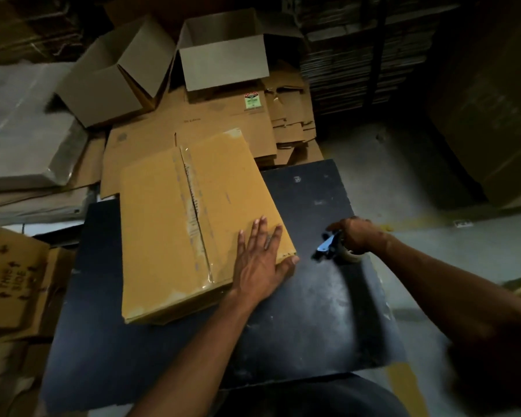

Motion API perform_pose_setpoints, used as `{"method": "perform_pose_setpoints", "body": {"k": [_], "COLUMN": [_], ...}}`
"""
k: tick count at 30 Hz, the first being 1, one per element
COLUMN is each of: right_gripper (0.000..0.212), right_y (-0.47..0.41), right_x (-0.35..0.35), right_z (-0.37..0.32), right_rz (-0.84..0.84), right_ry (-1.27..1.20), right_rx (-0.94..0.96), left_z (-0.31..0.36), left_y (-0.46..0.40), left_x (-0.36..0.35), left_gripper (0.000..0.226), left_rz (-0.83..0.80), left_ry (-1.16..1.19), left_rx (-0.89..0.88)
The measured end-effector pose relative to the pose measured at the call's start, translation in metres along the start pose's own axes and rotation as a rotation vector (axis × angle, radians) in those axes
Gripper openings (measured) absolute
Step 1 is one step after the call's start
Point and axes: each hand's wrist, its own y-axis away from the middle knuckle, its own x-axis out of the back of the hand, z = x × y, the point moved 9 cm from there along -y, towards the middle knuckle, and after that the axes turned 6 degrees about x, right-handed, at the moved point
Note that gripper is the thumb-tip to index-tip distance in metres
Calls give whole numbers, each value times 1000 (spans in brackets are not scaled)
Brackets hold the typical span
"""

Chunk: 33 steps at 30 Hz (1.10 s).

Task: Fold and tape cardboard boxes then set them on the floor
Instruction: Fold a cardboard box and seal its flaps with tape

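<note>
Left hand (260,260) lay flat, fingers straight, on taped box (199,224) at table (313,311) centre-left. Right hand (355,236) gripped tape dispenser (333,246) just right. Box looked light, stiff; best lifted by side edges.

views: just the one, head cam, wide-angle
looks: forward and steeply down from above the black table (313,296)
how near: close, forearms come in from the bottom edge, table fills the middle
far end: open cardboard boxes (223,55) up top, floor (403,176) to the right
</note>
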Motion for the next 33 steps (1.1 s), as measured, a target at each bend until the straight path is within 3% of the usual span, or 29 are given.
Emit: {"method": "perform_pose_setpoints", "body": {"k": [6, 9, 11, 13, 17, 19, 21, 24, 27, 31, 33], "right_gripper": [45, 37, 31, 28, 32, 34, 27, 33, 40, 56, 76], "right_y": [-17, -2, 17, 40, 89, 107, 122, 139, 150, 146, 142], "right_x": [-6, -15, -18, -20, -9, -3, 4, 21, 34, 36, 33], "right_z": [9, 14, 15, 10, -13, -35, -61, -104, -157, -214, -240], "right_rz": [-40, -64, -9, 95, 226, 245, 284, 377, 426, 326, 280], "right_ry": [41, -6, -100, -233, -410, -429, -432, -353, -242, -43, 107], "right_rx": [72, 104, 124, 184, 213, 248, 297, 366, 518, 589, 604], "left_z": [3, 18, 18, 10, 1, 12, 18, 11, -16, -60, -78], "left_y": [-3, 15, 34, 46, 89, 110, 116, 113, 113, 132, 145], "left_x": [7, 33, 45, 27, -54, -78, -78, -54, -30, -12, -2], "left_gripper": [79, 52, 34, 25, 60, 76, 90, 101, 98, 81, 68], "left_rz": [10, 295, 448, 304, -185, -473, -606, -609, -557, -478, -401], "left_ry": [47, 345, 566, 850, 1426, 1550, 1618, 1787, 1898, 1820, 1835], "left_rx": [30, -75, -53, 169, 769, 877, 863, 822, 783, 690, 665]}}
